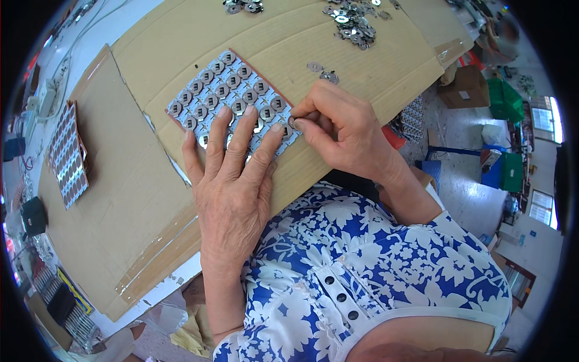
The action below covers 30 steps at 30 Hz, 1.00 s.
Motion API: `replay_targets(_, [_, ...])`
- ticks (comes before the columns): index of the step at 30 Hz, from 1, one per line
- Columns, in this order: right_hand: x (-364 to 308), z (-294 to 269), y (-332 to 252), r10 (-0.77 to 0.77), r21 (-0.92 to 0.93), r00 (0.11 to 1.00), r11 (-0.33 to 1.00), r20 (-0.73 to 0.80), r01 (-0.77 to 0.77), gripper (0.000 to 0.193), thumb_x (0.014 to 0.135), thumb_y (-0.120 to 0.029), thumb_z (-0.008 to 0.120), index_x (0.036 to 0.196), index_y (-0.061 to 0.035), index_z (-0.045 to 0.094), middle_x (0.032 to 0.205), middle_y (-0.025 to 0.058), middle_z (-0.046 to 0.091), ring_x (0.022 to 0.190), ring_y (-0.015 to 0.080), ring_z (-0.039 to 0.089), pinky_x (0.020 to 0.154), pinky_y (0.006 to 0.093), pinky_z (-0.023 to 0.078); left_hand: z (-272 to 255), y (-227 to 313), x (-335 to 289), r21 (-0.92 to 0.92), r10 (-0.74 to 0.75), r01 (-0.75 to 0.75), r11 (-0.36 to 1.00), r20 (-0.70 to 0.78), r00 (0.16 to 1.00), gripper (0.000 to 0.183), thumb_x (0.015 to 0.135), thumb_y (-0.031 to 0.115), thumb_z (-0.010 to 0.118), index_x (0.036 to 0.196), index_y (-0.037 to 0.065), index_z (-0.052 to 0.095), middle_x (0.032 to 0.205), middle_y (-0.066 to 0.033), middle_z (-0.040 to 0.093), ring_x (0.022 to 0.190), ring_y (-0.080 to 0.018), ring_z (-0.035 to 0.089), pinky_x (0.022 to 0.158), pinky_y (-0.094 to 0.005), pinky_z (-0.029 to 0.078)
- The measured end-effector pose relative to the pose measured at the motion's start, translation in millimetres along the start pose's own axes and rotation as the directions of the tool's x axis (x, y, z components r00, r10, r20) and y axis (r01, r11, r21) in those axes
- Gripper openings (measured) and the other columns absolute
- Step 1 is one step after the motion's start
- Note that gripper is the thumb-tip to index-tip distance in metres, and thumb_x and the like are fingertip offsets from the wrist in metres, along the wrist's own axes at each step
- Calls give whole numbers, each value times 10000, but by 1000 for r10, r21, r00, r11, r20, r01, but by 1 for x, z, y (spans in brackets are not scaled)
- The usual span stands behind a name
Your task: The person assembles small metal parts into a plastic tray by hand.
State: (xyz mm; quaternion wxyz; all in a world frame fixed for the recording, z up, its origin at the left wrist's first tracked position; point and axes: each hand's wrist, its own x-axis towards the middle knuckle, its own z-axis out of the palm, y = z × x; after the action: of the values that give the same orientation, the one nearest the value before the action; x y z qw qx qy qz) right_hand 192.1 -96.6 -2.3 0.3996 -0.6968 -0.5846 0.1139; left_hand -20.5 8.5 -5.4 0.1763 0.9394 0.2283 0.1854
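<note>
A pale blue board with a brown edge lies at a slant on the cardboard-covered table. Rows of round metal pieces with dark marks cover it. My left hand rests flat on its near part, fingers spread, hiding several of the pieces. At the board's right corner, my right hand pinches a small round metal piece between thumb and forefinger; the fingers partly cover it. Just beyond that hand, two loose metal discs lie on the cardboard.
A heap of loose metal pieces sits at the far right of the table, a smaller heap at the far middle. Stacked similar boards lie at left. Beyond the table's right edge are a cardboard box and a green crate.
</note>
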Motion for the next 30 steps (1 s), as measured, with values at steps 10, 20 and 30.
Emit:
replay_targets(10, [6,0,4,96,177,995,979,10,-96,137,942,58,798,1060,7,751,914,16,651,689,78,569,615,281,455,-11,-5,7,19,58,-58,998,-42,997,544,930,44,767,1459,172,749,1586,-125,651,1550,-384,536,1306,-661,286])
replay_targets(20, [-2,-13,-11,31,166,999,985,38,-37,270,866,14,873,1117,-4,775,968,35,679,655,100,489,589,274,402,-115,-100,-11,269,-19,108,957,-312,950,600,905,279,876,1432,40,716,1571,-216,645,1488,-445,566,1264,-645,345])
replay_targets(30, [15,-23,-18,-53,76,984,996,168,41,376,820,-60,911,1166,-42,765,1021,106,706,905,287,741,696,391,573,-158,-189,-34,246,-415,493,834,-309,856,455,950,330,866,1265,9,792,1346,-218,785,1254,-417,727,1055,-519,575])
